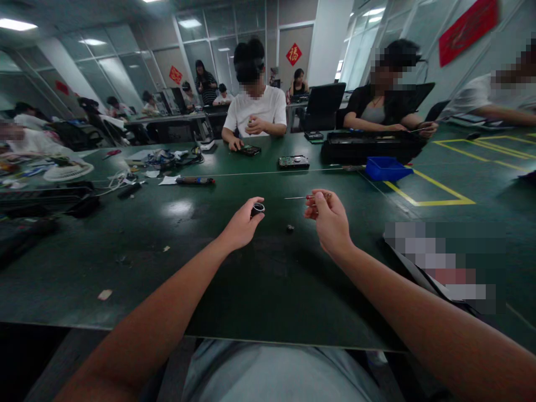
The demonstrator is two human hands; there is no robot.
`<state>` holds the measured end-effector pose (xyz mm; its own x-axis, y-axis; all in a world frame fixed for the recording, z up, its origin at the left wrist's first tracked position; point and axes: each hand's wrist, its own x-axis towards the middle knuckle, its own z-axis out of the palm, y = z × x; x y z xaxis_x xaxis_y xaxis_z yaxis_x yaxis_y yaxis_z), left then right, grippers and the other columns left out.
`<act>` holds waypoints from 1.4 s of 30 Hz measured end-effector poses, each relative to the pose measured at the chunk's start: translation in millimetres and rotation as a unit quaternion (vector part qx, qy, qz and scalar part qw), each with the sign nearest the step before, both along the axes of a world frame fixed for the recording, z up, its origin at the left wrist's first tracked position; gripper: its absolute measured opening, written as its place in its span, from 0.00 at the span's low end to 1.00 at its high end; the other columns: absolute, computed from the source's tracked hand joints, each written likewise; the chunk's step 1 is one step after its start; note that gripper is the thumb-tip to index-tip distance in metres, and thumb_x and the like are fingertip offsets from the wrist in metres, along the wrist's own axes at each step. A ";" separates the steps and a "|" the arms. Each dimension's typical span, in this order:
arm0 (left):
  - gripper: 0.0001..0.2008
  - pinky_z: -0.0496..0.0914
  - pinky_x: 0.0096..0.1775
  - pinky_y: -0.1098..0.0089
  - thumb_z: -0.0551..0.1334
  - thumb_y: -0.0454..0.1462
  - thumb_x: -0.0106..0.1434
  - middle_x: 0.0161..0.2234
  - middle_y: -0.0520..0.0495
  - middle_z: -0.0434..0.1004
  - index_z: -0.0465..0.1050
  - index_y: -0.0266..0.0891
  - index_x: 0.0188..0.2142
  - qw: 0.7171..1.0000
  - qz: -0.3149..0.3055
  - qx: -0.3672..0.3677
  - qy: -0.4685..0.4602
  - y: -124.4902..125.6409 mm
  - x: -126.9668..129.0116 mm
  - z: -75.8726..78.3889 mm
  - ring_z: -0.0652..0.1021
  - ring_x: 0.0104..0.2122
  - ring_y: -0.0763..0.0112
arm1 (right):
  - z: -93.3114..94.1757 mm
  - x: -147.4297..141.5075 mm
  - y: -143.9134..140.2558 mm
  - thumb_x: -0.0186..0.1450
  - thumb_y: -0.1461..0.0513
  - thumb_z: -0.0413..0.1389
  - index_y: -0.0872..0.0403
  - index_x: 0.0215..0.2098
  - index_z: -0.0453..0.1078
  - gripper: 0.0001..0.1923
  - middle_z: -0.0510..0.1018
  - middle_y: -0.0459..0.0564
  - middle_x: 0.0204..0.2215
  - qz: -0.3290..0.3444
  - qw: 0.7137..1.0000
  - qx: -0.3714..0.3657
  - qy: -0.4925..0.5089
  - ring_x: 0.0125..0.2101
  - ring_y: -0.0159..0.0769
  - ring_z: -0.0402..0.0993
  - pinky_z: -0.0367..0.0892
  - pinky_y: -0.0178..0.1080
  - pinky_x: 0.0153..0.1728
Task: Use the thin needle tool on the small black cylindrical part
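Left hand (243,226) is pinched around a small black ring (257,209) with a shiny rim, held just above the desk (176,262). Right hand (329,220) is closed on a thin screwdriver (307,197), tip pointing left toward the ring. A tiny dark part (290,228) lies on the desk between the hands, right of the ring. The ring looks light, stiff and a bit slippery, so I'd grip its outer edge.

green table (138,262) | small dark part (290,228) | blue tray (387,168) | circuit board (293,162)
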<state>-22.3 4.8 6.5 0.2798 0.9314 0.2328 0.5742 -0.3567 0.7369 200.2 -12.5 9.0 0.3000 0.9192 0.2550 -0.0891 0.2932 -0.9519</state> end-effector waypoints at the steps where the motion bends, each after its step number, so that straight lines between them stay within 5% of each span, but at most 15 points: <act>1: 0.21 0.67 0.55 0.59 0.56 0.37 0.69 0.53 0.41 0.73 0.62 0.40 0.61 1.000 0.004 -0.009 0.001 -0.1 1.5 1.5 0.74 0.51 0.61 | 1.4 -0.5 -2.0 0.68 0.54 0.53 0.49 0.42 0.68 0.09 0.73 0.46 0.33 -0.001 1.000 0.018 -0.022 0.29 0.32 0.70 0.70 0.39 0.32; 9: 0.16 0.70 0.40 0.62 0.62 0.50 0.64 0.38 0.46 0.78 0.74 0.41 0.41 0.990 -0.057 -0.026 0.123 -4.9 22.7 8.7 0.77 0.37 0.61 | 3.5 -3.7 -12.0 0.70 0.55 0.51 0.49 0.44 0.68 0.09 0.76 0.47 0.34 -0.012 0.987 0.073 -0.141 0.31 0.34 0.72 0.70 0.42 0.35; 14: 0.13 0.71 0.42 0.62 0.61 0.42 0.66 0.43 0.44 0.79 0.75 0.41 0.47 0.982 -0.103 0.003 0.159 -0.6 46.1 6.3 0.78 0.41 0.61 | 3.4 -1.5 -11.1 0.70 0.55 0.50 0.49 0.44 0.68 0.10 0.75 0.48 0.34 -0.013 0.987 0.072 -0.146 0.33 0.36 0.72 0.70 0.43 0.37; 19: 0.19 0.71 0.40 0.60 0.61 0.45 0.66 0.44 0.40 0.80 0.73 0.43 0.54 0.956 -0.091 0.025 0.276 3.2 68.4 4.8 0.79 0.43 0.54 | 0.9 -0.9 -9.1 0.70 0.54 0.50 0.49 0.44 0.69 0.10 0.76 0.48 0.34 -0.008 0.986 0.079 -0.145 0.32 0.36 0.72 0.70 0.44 0.37; 25: 0.12 0.70 0.40 0.57 0.60 0.43 0.66 0.38 0.38 0.79 0.78 0.41 0.42 0.939 -0.084 0.041 0.330 7.5 77.3 -1.9 0.79 0.40 0.52 | 0.5 -1.2 -9.8 0.70 0.54 0.50 0.50 0.44 0.69 0.10 0.76 0.49 0.34 -0.001 0.985 0.079 -0.152 0.33 0.37 0.73 0.70 0.44 0.37; 30: 0.05 0.66 0.44 0.56 0.66 0.38 0.60 0.35 0.40 0.78 0.79 0.39 0.33 0.989 -0.083 -0.054 0.113 20.4 60.5 -0.3 0.76 0.40 0.54 | 1.4 -1.5 -9.1 0.70 0.54 0.50 0.50 0.43 0.69 0.11 0.77 0.49 0.34 -0.002 0.987 0.079 -0.144 0.33 0.37 0.73 0.70 0.44 0.37; 34: 0.08 0.66 0.31 0.66 0.62 0.41 0.64 0.31 0.44 0.75 0.77 0.40 0.34 0.990 -0.066 -0.124 0.000 28.7 30.5 9.6 0.73 0.29 0.65 | 1.2 -1.8 -8.2 0.70 0.55 0.51 0.50 0.43 0.69 0.10 0.78 0.49 0.34 0.001 0.988 0.075 -0.134 0.34 0.37 0.74 0.71 0.44 0.37; 37: 0.10 0.57 0.22 0.73 0.58 0.43 0.67 0.29 0.47 0.71 0.73 0.39 0.36 0.956 -0.014 -0.230 -0.179 32.2 -4.1 20.4 0.68 0.22 0.72 | 0.2 -1.5 -7.6 0.70 0.54 0.51 0.50 0.43 0.69 0.10 0.78 0.49 0.34 0.007 0.989 0.072 -0.133 0.34 0.37 0.74 0.71 0.43 0.37; 38: 0.09 0.56 0.22 0.74 0.61 0.42 0.66 0.29 0.47 0.70 0.72 0.38 0.35 0.912 0.017 -0.287 -0.291 33.4 -18.3 24.2 0.66 0.22 0.74 | -0.2 -1.3 -7.4 0.70 0.54 0.51 0.50 0.43 0.69 0.10 0.78 0.49 0.34 0.008 0.988 0.070 -0.134 0.34 0.37 0.74 0.71 0.43 0.37; 42: 0.09 0.56 0.22 0.77 0.61 0.41 0.67 0.27 0.52 0.65 0.66 0.38 0.35 0.863 0.095 -0.290 -0.404 36.4 -84.2 37.8 0.63 0.22 0.77 | -1.8 -0.7 -6.7 0.70 0.53 0.51 0.50 0.43 0.69 0.11 0.77 0.49 0.34 0.013 0.988 0.061 -0.141 0.34 0.37 0.74 0.70 0.43 0.37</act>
<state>-106.4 41.2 44.3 0.0739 0.9679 -0.2404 -0.2020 0.2506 0.9468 199.5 -19.2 7.1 0.1790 0.8832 0.4335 0.1651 0.4074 -0.8982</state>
